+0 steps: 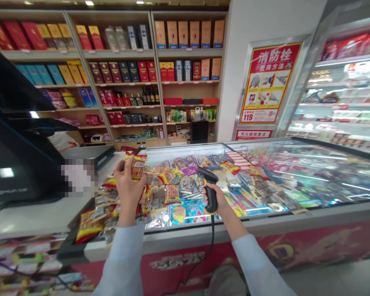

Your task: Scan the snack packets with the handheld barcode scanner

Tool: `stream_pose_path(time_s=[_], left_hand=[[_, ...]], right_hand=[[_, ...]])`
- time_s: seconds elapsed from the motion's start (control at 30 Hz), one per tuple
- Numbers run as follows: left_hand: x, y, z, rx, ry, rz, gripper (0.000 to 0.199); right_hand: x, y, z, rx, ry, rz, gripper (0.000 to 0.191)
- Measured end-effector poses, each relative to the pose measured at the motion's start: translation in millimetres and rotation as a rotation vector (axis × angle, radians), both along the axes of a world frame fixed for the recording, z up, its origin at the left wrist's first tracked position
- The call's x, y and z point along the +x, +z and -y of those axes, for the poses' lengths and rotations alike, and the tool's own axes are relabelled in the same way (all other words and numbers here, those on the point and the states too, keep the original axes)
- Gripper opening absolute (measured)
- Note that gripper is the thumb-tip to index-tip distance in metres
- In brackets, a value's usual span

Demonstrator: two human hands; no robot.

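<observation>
Left hand: yours, raised above the near-left end of the freezer chest, fingers curled and closed about one snack packet, red and yellow, held upright over the glass.

Right hand: yours, wrapped snugly round the grip of one scanner, black with orange-yellow trim, its head angled to your left, well apart from the packet. One black cable, running from the grip's base down the chest's red front.

Loose packets, red and yellow, several: a pile at the left end beneath your left hand, including one large packet at the near corner; a small pale-fronted packet between your two hands; others farther right. Under the glass, assorted colourful wrappers, individually too small to read.

To your left, one pale desk bearing a black terminal. Beyond the chest, wooden shelves of boxed goods and bottles; right of these, one framed red-and-yellow poster; far right, a lit display cabinet.
</observation>
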State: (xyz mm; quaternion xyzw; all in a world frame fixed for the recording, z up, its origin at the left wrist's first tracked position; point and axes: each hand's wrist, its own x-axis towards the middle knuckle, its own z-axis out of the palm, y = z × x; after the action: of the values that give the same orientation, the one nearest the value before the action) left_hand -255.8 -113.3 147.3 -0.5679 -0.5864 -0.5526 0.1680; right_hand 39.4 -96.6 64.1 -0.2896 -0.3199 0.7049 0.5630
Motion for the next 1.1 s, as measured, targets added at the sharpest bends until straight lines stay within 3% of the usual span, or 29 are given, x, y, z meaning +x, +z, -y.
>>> stream_pose_path(time_s=[0.13, 0.3, 0.47, 0.67, 0.9, 1.1], left_hand=[[-30, -10.2, -10, -0.161, 0.127, -0.055, 0.059], [-44, -39.7, -13, -0.34, 0.177, -0.213, 0.039], [-34, -58.1, -7, -0.216, 0.165, -0.189, 0.042], [-19, -68.1, -8, -0.205, 0.181, -0.148, 0.047], [-8, -75.0, 4, -0.125, 0.21, -0.089, 0.053], [17, -103.3, 18, -0.045, 0.232, 0.009, 0.058]], right_hand=[[-32, -9.5, -1, -0.017, 0.055, -0.038, 0.022], [-50, -36.3, -7, -0.13, 0.103, 0.013, 0.022], [-51, -39.0, -4, -0.144, 0.094, 0.045, 0.021], [-50, -34.1, 3, -0.146, 0.104, 0.099, 0.024], [-49, -33.9, 3, -0.143, 0.06, -0.004, 0.017], [-48, -36.2, 2, -0.148, 0.103, -0.002, 0.018]])
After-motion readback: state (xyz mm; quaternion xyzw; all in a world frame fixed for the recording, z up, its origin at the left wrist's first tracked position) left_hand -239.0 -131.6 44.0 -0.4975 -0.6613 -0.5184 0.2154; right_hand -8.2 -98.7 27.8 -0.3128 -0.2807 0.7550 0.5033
